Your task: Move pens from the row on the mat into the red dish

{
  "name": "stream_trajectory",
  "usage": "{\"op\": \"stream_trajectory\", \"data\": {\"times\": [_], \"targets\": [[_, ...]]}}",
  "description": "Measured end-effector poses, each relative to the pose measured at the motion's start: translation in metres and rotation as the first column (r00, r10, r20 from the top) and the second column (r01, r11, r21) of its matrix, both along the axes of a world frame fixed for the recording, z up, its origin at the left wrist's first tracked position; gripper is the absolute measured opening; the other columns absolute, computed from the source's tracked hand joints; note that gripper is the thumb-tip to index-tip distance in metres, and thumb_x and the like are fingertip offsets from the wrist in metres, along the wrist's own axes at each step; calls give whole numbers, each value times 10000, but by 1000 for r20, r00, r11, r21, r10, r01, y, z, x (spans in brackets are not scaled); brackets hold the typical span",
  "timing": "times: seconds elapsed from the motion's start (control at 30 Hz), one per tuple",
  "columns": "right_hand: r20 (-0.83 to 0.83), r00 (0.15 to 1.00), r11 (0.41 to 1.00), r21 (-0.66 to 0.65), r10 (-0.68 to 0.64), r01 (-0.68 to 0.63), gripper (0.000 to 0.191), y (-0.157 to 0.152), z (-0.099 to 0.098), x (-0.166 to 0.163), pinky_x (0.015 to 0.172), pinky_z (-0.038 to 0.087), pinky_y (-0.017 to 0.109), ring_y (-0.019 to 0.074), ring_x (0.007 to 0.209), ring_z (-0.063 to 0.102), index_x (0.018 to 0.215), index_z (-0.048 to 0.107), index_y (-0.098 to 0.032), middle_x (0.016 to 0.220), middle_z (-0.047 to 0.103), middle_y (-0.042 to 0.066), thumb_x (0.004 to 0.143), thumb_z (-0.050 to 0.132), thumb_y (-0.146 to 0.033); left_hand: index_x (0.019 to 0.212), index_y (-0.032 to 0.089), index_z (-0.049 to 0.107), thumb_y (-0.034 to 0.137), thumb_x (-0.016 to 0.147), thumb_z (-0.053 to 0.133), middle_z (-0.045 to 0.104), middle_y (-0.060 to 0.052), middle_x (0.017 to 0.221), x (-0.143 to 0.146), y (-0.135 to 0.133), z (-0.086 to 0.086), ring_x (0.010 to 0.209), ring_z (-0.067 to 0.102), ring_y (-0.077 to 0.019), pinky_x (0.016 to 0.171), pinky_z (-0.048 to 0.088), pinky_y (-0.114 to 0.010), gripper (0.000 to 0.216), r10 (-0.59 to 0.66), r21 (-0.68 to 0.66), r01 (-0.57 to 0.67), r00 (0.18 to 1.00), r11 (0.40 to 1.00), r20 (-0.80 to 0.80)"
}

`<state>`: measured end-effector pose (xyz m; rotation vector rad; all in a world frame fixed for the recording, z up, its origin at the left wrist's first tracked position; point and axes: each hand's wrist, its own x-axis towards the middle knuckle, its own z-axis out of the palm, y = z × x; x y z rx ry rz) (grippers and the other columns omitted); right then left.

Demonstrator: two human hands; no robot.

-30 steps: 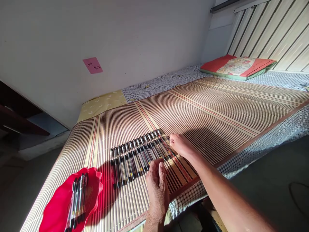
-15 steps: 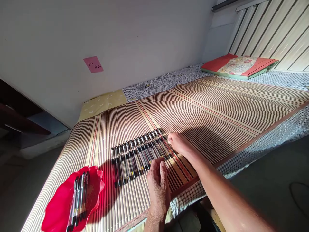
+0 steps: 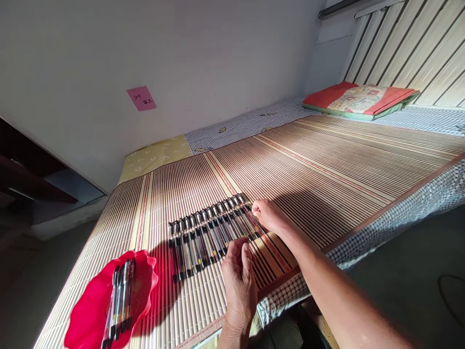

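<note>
Rightward, mat [image 3: 327, 160] stretches beyond right hand [image 3: 267, 215] touching end of pen row [image 3: 207, 232].

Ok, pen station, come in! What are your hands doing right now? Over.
Right hand at right end of pen row, fingertips at last pen. Left hand curled at row's near edge. Red tray with spare pens off left, apart.

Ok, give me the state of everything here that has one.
row of pens: lying side by side on the mat
red tray: holding a few loose pens
left hand: fingers curled at the row's near ends
right hand: fingertips at the row's rightmost pen
pillow: lying flat, far right
</note>
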<state>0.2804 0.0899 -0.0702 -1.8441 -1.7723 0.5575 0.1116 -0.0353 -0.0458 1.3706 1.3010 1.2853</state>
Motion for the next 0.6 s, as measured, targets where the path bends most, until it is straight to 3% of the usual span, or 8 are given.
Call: {"op": "stream_trajectory", "data": {"times": [0.33,0.6], "targets": [[-5,1000,1000,12,17,-17,217,-2,8,0,683,372,233,128,731,595,767,673,-163,802,703,20,869,571,0,1048,195,720,653,993,558,615,-22,749,1,0,-2,612,535,-147,580,464,-257,489,-22,-38,23,999,999,25],[-24,999,999,28,26,-25,220,0,-1,2,656,365,237,134,723,609,818,709,-170,827,731,33,888,563,-21,1051,189,710,639,999,563,549,6,712,3,0,-2,613,485,-137,608,445,-257,475,-43,-59,47,997,997,71]]}}
